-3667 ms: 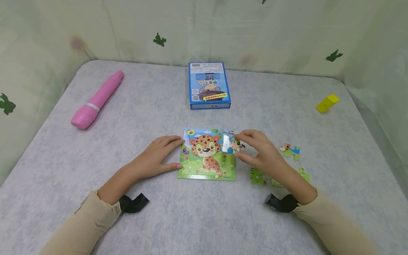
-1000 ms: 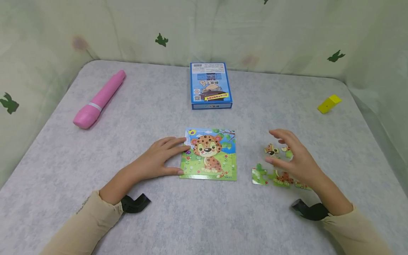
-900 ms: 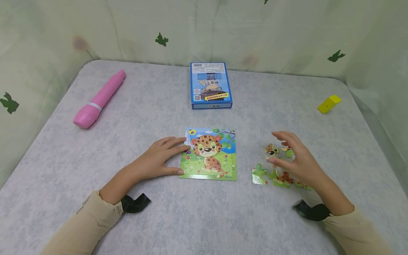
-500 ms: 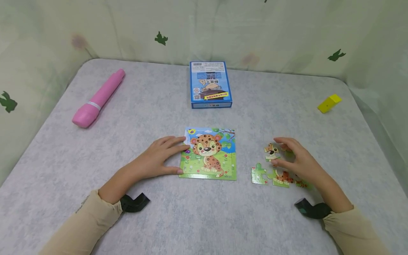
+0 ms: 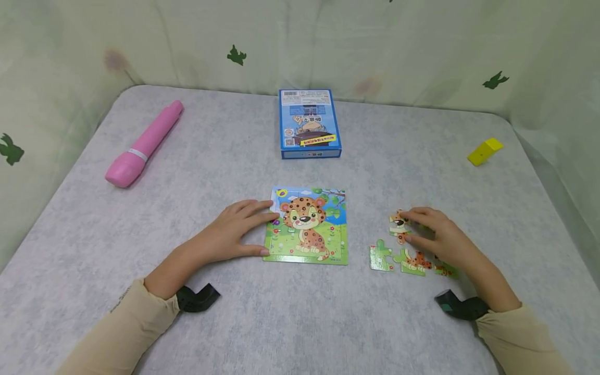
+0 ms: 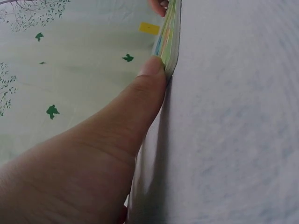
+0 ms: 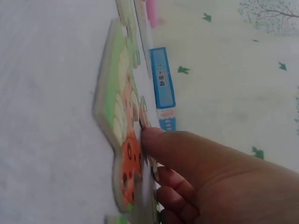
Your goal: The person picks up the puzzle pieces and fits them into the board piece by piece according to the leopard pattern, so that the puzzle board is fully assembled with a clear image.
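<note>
3 or more jigsaw pieces [image 5: 380,259] lie unfitted on the table [image 5: 309,323], besides the leopard-face piece [image 5: 396,224] the right hand [image 5: 442,235] pinches between thumb and forefinger. the left hand [image 5: 229,232], fingers loosely spread, gripping nothing, touches the leopard puzzle board [image 5: 304,259], whose upper seams suggest some pieces are fitted.

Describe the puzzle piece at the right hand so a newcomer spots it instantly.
On the gray table, right of the square leopard puzzle, lie loose pieces. The face piece is in the row nearer the blue box, pinched by the right hand. Among the visible loose pieces, only it shows a black nose.
</note>
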The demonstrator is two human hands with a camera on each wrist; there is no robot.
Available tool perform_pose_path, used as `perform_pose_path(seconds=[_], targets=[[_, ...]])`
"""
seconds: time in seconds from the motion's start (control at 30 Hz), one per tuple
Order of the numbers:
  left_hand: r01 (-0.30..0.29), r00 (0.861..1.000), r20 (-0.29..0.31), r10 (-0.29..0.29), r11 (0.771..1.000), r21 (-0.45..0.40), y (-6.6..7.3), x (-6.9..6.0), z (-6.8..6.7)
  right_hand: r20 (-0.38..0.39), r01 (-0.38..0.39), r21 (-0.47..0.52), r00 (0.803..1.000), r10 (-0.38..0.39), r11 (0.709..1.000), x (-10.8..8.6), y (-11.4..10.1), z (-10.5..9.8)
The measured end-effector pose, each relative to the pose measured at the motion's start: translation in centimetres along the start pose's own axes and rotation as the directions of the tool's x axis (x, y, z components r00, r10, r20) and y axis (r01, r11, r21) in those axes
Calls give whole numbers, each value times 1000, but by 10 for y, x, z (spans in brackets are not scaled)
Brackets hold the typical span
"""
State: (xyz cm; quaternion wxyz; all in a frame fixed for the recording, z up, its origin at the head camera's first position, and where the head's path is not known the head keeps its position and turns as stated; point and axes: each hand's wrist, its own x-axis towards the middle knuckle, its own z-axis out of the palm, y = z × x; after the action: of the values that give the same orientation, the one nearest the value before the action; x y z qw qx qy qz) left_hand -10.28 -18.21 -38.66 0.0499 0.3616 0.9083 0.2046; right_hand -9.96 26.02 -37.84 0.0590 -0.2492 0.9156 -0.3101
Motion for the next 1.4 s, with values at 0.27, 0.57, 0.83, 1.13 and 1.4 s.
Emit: perform_pose_path(seconds=[0.27,0.57,0.83,1.13,1.4], targets=[[0,1000,0,0,1000,10,2,-1,0,-79,25,-25,996,-27,999,1,-10,3],[26,1000,15,-26,999,21,8,-2,-2,-221,220,-49,949,-226,974,13,-55,4],[20,999,27,-21,999,48,18,-1,2,-219,293,8,933,-284,956,38,-93,19],[31,999,18,-34,992,120,27,2,6,-105,224,53,970,-217,973,68,-108,59],[-6,1000,-11,8,990,144,36,3,14,-31,193,-32,980,-194,981,84,-106,81]])
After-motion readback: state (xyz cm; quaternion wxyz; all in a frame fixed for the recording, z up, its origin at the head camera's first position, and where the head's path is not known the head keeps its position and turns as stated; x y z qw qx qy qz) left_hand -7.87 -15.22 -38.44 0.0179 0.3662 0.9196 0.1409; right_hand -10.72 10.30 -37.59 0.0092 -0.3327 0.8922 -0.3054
